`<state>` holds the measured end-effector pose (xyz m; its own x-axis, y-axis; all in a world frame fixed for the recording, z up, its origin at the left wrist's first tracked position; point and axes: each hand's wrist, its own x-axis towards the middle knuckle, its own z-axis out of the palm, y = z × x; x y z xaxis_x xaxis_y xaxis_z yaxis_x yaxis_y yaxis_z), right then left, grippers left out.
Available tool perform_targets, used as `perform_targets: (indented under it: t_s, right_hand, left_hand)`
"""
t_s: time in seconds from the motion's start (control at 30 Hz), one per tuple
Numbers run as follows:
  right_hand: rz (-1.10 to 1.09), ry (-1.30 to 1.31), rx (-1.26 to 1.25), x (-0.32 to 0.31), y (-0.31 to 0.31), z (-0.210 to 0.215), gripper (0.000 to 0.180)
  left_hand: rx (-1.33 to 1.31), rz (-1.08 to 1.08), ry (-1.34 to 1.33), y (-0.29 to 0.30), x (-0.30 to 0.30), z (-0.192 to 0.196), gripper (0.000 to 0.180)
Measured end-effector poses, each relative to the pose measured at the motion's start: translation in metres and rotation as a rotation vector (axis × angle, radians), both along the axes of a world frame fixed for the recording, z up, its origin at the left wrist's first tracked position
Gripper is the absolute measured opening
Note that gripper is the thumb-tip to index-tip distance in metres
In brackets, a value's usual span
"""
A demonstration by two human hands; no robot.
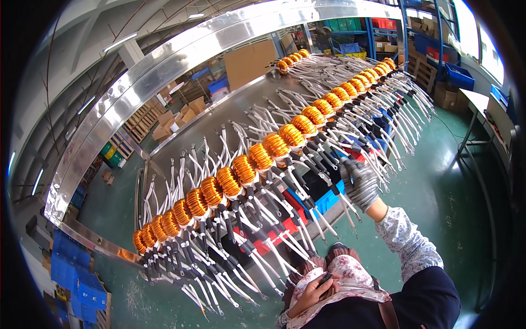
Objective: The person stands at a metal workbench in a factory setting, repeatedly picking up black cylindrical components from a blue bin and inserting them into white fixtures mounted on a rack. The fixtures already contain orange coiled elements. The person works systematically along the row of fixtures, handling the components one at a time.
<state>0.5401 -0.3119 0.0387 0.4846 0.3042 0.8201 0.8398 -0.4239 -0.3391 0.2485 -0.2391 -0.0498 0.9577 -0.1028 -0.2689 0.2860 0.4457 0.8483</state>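
A long row of copper-wound toroidal coils runs diagonally over a metal bench. White cable leads with black sleeves and metal lugs hang from its near side. My right hand, in a grey striped glove, reaches to the leads right of the row's middle. Its fingers are bent together against the black sleeves; what lies between them is hidden. Low in the picture, close to my body, my bare left hand is closed around a small black object whose kind I cannot make out.
Beneath the leads are red and blue bins. A shiny metal frame arches over the bench. More coils sit at the far end. Blue shelving stands far right, a table at right, and blue boxes at lower left.
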Motion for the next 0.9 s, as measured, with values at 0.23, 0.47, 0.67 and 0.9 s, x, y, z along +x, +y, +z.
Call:
perform_targets:
  t_s: [0.23, 0.47, 0.67, 0.9]
  right_hand:
    - [0.023, 0.059, -0.023, 0.018, -0.012, 0.03, 0.026]
    - [0.364, 0.782, 0.305, 0.06, -0.017, 0.005, 0.036]
    - [0.455, 0.963, 0.412, 0.068, 0.004, 0.004, 0.035]
    - [0.39, 0.958, 0.537, 0.128, -0.025, -0.015, 0.027]
  left_hand:
    - [-0.026, 0.043, -0.084, 0.002, 0.0, 0.003, 0.036]
    - [-0.135, 0.063, -0.138, 0.004, -0.001, -0.022, 0.043]
    - [-0.065, 0.028, -0.135, -0.001, 0.006, -0.012, 0.043]
    - [-0.093, 0.097, -0.084, 0.009, -0.004, 0.005, 0.053]
